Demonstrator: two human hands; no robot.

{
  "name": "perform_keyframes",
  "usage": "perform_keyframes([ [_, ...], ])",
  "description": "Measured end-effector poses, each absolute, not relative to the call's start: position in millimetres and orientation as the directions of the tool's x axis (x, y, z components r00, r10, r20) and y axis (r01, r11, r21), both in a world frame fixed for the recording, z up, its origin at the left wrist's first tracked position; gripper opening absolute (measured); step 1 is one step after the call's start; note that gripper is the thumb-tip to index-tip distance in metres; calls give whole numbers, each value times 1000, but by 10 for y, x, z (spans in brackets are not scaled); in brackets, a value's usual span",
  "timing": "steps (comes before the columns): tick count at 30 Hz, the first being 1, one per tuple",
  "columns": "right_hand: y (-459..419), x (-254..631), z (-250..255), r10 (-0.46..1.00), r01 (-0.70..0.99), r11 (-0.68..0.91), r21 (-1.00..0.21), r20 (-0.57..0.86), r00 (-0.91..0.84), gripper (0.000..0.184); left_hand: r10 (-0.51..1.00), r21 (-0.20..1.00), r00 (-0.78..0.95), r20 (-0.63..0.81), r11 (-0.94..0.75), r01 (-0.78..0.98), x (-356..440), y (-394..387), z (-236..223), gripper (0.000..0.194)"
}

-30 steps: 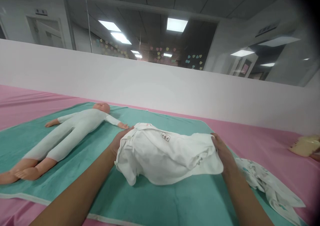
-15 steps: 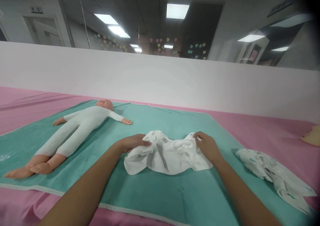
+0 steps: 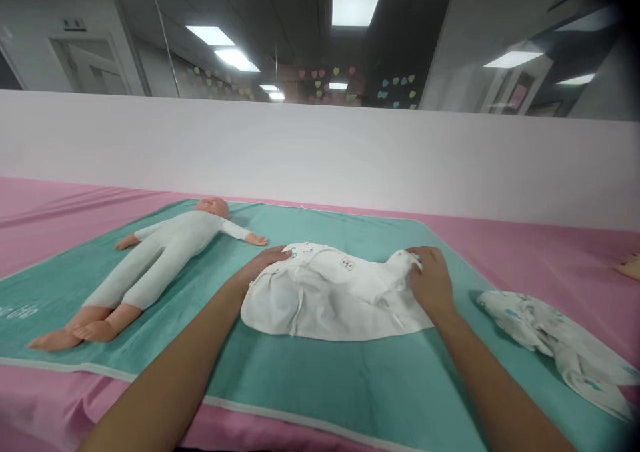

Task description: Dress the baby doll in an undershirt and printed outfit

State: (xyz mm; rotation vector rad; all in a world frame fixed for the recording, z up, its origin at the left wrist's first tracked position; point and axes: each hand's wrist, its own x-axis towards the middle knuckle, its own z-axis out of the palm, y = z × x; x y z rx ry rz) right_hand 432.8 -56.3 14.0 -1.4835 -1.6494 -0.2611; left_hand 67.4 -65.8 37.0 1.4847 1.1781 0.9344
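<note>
A white baby garment (image 3: pixel 335 299) with small green prints and a label lies spread on the green towel (image 3: pixel 320 379) in front of me. My left hand (image 3: pixel 265 263) pinches its upper left part, thumb on top of the cloth. At the upper right edge, my right hand (image 3: pixel 434 280) grips the fabric with curled fingers. Its fingertips are partly hidden. To the left, a baby doll (image 3: pixel 175 239) in a pale bodysuit lies on its back, head toward the wall, touched by neither hand.
A second white printed garment (image 3: pixel 555 345) lies crumpled on the right side of the towel. Pink cloth (image 3: pixel 525 249) surrounds the towel. Behind stands a low white wall (image 3: pixel 320 152) with dark glass above. A beige object (image 3: pixel 631 265) shows at the right edge.
Both hands have moved slightly apart and away from me, stretching the garment wider and flatter. Its label and neckline now show more plainly. The doll lies as before.
</note>
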Motion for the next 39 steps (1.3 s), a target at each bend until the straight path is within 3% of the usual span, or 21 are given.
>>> perform_keyframes([
  [3, -553, 4200, 71, 673, 863, 402, -305, 738, -53, 33, 998, 729, -56, 32, 15, 684, 717, -540, 215, 31],
  [5, -604, 4070, 55, 691, 835, 466, -294, 710, -136, 30, 980, 563, -139, 145, 34, 826, 759, -520, 139, 25],
  [9, -771, 3761, 63, 811, 763, 539, -357, 465, -355, 29, 906, 315, -69, 417, -73, 946, 862, -583, 107, 26],
  [11, -809, 3640, 64, 810, 756, 557, -345, 427, -402, 33, 879, 218, 7, 478, -126, 968, 925, -630, 113, 27],
  [16, -699, 3596, 0, 817, 806, 479, -348, 511, -265, 50, 865, 70, 235, 444, -295, 953, 1074, -703, 54, 33],
  [20, -638, 3653, -80, 893, 813, 415, -407, 353, -279, 48, 883, -1, 259, 391, -281, 960, 1117, -676, -11, 20],
  [22, -663, 3643, -83, 899, 811, 420, -407, 309, -310, 41, 902, 11, 207, 379, -228, 974, 1112, -653, -6, 19],
  [24, -716, 3610, -50, 887, 803, 443, -398, 325, -328, 33, 913, 99, 130, 386, -181, 979, 1097, -650, 35, 22],
  [29, -882, 3516, 68, 799, 721, 601, -346, 294, -525, 25, 874, 615, -191, 446, -145, 775, 1064, -777, 221, 30],
  [31, -913, 3491, 84, 769, 710, 639, -295, 274, -578, 27, 817, 725, -285, 501, -216, 654, 1061, -850, 287, 28],
  [35, -866, 3480, 32, 798, 763, 595, -253, 301, -522, 30, 696, 749, -373, 613, -364, 554, 1065, -951, 377, 22],
  [39, -735, 3510, -101, 859, 821, 499, -277, 280, -428, 40, 673, 745, -386, 631, -387, 544, 1055, -982, 418, 21],
])
